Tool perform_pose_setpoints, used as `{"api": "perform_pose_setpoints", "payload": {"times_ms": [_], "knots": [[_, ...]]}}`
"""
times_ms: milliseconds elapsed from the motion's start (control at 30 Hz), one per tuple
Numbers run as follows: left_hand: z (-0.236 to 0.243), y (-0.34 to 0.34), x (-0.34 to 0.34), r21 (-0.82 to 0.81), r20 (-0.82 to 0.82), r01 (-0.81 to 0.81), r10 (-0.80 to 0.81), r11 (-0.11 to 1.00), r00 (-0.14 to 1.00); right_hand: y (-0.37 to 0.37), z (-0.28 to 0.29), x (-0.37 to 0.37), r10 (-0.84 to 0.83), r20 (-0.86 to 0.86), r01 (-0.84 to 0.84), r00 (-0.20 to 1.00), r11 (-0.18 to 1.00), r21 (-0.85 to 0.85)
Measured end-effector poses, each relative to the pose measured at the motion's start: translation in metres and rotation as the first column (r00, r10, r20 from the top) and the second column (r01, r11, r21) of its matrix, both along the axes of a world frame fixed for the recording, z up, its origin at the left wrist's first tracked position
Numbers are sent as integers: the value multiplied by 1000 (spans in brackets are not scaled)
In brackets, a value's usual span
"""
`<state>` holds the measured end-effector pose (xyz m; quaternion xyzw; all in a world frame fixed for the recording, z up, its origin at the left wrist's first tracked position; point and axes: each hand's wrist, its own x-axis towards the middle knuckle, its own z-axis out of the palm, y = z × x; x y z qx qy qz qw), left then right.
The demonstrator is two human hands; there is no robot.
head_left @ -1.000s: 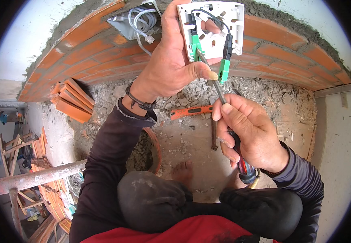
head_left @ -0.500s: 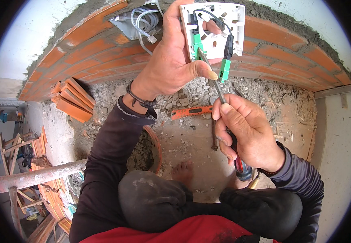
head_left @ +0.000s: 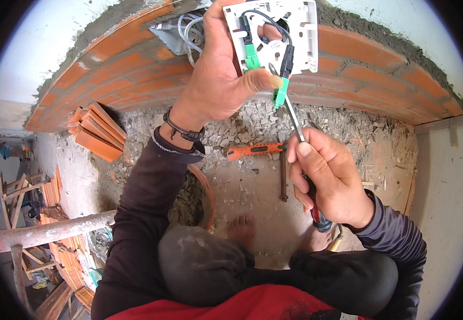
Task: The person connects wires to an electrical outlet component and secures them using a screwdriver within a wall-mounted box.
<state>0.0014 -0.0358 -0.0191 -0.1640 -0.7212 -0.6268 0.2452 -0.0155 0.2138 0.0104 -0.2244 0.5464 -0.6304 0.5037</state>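
My left hand (head_left: 215, 80) is closed on a white plastic outlet plate (head_left: 310, 40), held up in front of the brick wall. A short black cable (head_left: 284, 29) loops across the plate. One green fibre connector (head_left: 251, 55) sits along its left side; the other green connector (head_left: 281, 93) hangs below the lower edge, by my left thumb tip. My right hand (head_left: 335, 181) grips a screwdriver (head_left: 294, 118) with a dark and red handle. Its shaft slants up past the hanging connector, tip close to my thumb; whether it touches anything, I cannot tell.
Behind the plate, a wall box (head_left: 175, 34) with coiled grey cable is set in the brick wall (head_left: 135, 69). An orange-handled hammer (head_left: 255, 151) lies on the rubble. Loose bricks (head_left: 99, 130) are stacked at left, and a round mortar container (head_left: 208, 194) stands near my left knee.
The plate has shifted slightly left and up with my left hand. The screwdriver's tip has come away from the left green connector; the hanging connector is now beside my thumb.
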Motion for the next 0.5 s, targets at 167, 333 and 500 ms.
{"api": "perform_pose_setpoints", "payload": {"times_ms": [167, 333, 500], "knots": [[16, 8, 11, 18, 155, 17, -20, 1000, 988, 20, -32, -12, 62, -108, -58, 992, 998, 38], [17, 6, 20, 180, 182, 93, -126, 979, 975, 65, -123, -23, 169, -557, -9, 813, 960, 279], [11, 12, 20, 470, -24, 297, -324, 831, 946, 99, -148, -11, 104, -376, 83, 921, 890, 449]]}}
